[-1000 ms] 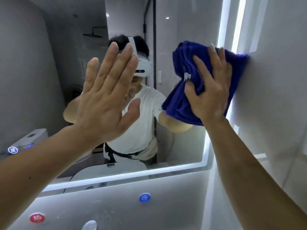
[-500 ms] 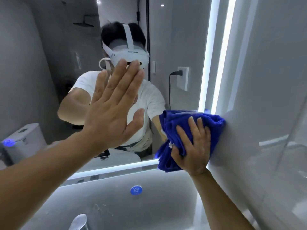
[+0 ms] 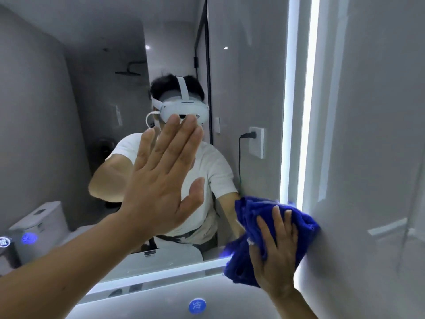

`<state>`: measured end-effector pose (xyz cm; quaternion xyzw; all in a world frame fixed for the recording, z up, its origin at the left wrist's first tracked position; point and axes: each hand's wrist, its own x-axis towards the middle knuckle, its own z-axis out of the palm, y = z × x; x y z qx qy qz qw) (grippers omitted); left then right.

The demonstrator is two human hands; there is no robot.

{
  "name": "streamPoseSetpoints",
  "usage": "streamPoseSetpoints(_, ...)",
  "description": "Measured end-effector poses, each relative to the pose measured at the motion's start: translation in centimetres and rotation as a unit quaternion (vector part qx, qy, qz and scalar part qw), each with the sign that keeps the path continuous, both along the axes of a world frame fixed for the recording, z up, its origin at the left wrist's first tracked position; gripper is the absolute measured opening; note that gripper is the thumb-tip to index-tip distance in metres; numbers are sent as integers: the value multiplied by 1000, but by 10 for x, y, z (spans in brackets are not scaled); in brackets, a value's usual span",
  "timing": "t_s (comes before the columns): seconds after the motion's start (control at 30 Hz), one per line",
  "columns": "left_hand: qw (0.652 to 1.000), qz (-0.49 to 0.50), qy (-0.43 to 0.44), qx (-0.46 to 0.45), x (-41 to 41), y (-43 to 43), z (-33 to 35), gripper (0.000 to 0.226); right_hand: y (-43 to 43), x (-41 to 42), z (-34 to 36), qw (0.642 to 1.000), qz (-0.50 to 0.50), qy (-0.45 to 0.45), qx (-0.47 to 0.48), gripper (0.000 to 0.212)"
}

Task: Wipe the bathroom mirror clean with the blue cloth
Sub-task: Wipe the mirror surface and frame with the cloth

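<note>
Head view — faces the mirror point(image 3: 253, 77) close up, seemingly angled slightly downward.

Right hand point(image 3: 277, 249) holds blue cloth point(image 3: 249, 215) against mirror point(image 3: 69, 111), lower right corner (by lit edge); left hand point(image 3: 161, 187) flat.
</note>
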<state>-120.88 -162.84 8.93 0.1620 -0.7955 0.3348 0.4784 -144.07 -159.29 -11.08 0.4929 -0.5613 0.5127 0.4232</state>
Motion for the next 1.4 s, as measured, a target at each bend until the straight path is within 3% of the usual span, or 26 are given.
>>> streamPoseSetpoints(0.23,1000,-9,19,-20,5,5,40,67,-14,22,204,985,11,-124,-124,46)
streamPoseSetpoints(0.57,998,12,64,-20,28,18,134,67,-18,56,410,989,-38,-118,-78,52)
streamPoseSetpoints(0.8,996,35,69,-54,47,25,178,68,-34,109,434,997,-65,-24,-34,57)
streamPoseSetpoints(0.93,995,47,80,-46,54,29,205,68,-32,122,404,992,-56,112,5,62)
streamPoseSetpoints(1.2,992,95,79,-11,54,21,217,71,-1,40,392,942,-40,311,122,57)
streamPoseSetpoints(1.27,992,100,75,-13,55,19,217,69,6,18,407,953,-31,280,109,56)
streamPoseSetpoints(1.4,992,101,72,-22,59,24,219,67,4,8,450,991,-34,122,48,55)
